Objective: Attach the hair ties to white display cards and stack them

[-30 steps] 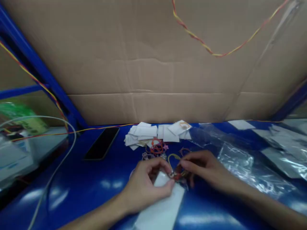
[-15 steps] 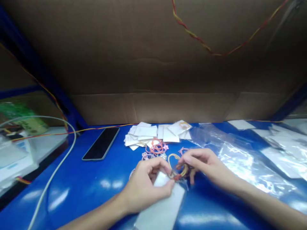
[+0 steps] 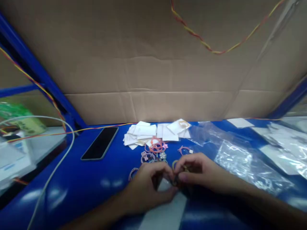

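My left hand (image 3: pixel 148 187) and my right hand (image 3: pixel 200 172) meet low in the middle over the blue table (image 3: pixel 72 188). Both are closed in a pinch on a small bunch of coloured hair ties (image 3: pixel 177 166) held over the top end of a white card (image 3: pixel 165 212). The fingers hide most of the bunch. Just behind the hands lie loose hair ties (image 3: pixel 155 148) in orange, pink and purple, some with small charms. Further back sits a heap of white cards (image 3: pixel 153 132).
A black phone (image 3: pixel 100 143) lies face up at the left. Clear plastic bags (image 3: pixel 242 156) cover the right side. A cardboard wall (image 3: pixel 153 64) closes the back, with a red-yellow twisted wire (image 3: pixel 206 46) across it. A white cable (image 3: pixel 59 153) curves down the left.
My right hand has moved left and closed in on my left hand. The yellow loop that showed between them is now mostly covered by fingers. The view dipped slightly.
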Motion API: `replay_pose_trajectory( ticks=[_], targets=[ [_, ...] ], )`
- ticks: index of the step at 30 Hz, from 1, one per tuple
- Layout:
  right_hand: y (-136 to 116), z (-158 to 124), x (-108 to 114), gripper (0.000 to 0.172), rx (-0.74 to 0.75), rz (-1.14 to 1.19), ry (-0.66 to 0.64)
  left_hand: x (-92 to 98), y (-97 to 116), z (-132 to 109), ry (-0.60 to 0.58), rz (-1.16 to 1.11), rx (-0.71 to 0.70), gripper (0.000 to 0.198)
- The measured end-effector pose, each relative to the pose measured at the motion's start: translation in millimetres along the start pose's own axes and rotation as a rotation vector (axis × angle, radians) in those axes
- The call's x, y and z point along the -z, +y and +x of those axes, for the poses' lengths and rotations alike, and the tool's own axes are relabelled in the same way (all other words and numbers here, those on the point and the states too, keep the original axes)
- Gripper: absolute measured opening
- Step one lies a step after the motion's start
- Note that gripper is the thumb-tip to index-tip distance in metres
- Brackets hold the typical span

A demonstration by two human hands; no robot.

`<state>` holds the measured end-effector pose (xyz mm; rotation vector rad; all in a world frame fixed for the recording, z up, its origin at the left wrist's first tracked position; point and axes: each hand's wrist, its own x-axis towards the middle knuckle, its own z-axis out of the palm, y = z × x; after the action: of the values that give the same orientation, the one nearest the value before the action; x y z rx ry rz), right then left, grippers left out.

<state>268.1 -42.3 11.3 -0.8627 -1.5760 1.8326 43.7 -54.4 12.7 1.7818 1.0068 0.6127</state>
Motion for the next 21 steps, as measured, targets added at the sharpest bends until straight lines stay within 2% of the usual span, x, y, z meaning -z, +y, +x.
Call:
replay_pose_trajectory(
  ticks=[10, 21],
  targets=[
    [2.5, 0.4, 4.1, 0.021, 0.023, -0.013, 0.062, 0.6, -1.5, -1.8, -0.003, 0.051, -0.026, 0.013],
    [3.4, 0.2, 4.8, 0.031, -0.008, -0.065, 0.139, 1.3, -1.2, -1.2, -0.001, 0.068, -0.003, 0.015]
  ],
)
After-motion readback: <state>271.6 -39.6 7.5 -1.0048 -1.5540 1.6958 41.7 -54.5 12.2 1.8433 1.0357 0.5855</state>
